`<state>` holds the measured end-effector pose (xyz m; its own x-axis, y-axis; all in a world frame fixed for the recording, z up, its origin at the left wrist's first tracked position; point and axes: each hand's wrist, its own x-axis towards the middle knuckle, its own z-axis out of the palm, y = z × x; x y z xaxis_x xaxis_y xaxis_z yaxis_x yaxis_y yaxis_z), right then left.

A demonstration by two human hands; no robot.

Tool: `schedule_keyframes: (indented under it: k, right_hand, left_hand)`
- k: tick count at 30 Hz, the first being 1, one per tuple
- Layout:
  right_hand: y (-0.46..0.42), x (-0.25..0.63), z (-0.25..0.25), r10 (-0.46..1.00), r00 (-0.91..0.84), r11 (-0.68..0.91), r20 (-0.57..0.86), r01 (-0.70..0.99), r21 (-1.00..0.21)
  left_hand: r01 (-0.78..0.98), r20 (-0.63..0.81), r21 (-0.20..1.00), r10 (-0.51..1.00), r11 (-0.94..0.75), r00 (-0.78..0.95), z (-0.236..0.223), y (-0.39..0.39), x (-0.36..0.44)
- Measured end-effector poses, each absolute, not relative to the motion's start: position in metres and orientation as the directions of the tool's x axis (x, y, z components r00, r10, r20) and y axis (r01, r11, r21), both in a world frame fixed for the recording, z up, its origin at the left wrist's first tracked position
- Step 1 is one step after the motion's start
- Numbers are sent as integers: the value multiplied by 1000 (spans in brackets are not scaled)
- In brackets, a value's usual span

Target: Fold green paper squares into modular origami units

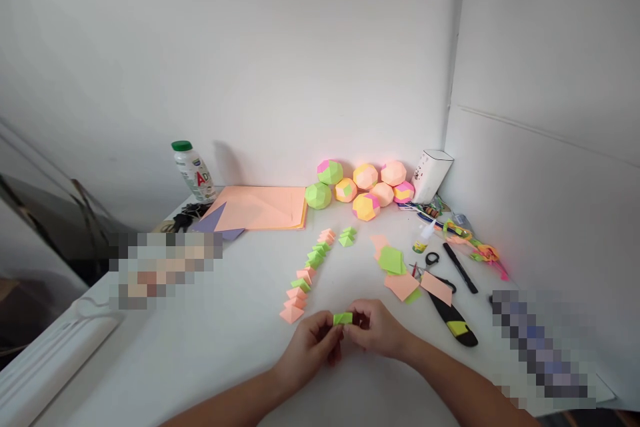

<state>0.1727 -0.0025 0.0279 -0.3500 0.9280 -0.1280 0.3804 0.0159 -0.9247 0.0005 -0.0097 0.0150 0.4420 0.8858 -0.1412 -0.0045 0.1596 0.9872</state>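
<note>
Between my two hands is a small folded piece of green paper (343,318), held just above the white table near its front. My left hand (309,350) pinches its left end with thumb and fingers. On the other end, the fingertips of my right hand (377,330) are closed. Just beyond my left hand a row of folded paper units (297,296), peach and green, runs away from me. A short stack of green units (347,236) lies beside its far end. Right of my hands are flat green paper pieces (391,260) and peach paper pieces (401,286).
Several faceted paper balls (367,206) sit along the wall. Peach sheets (260,205) and a bottle (194,171) stand back left. On the right lie scissors (432,258), a black cutter (453,320), a black pen (460,268), a glue bottle (423,238) and a white box (431,177).
</note>
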Motion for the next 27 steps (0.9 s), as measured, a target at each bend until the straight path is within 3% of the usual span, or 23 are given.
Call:
schedule_keyframes:
  k: [3, 9, 16, 22, 27]
  right_hand:
    - [-3, 173, 26, 919, -350, -38, -184, 385, -922]
    - [-4, 174, 28, 916, -358, -1, -182, 451, -892]
    - [-4, 180, 32, 872, -439, -45, -215, 366, -930]
    - [0, 185, 34, 893, -388, -97, -229, 331, -939]
    - [2, 184, 34, 925, -367, -7, -101, 250, -968]
  left_hand:
    - [-3, -133, 988, 874, 152, 467, 12, -10, -1]
    - [-3, -116, 991, 876, 133, 468, 11, -12, -1]
    - [-95, -146, 971, 858, 220, 492, 14, -14, 0]
    - [-130, -176, 954, 854, 271, 489, 13, -11, -1]
    - [-141, -195, 946, 860, 292, 472, 14, -6, -2]
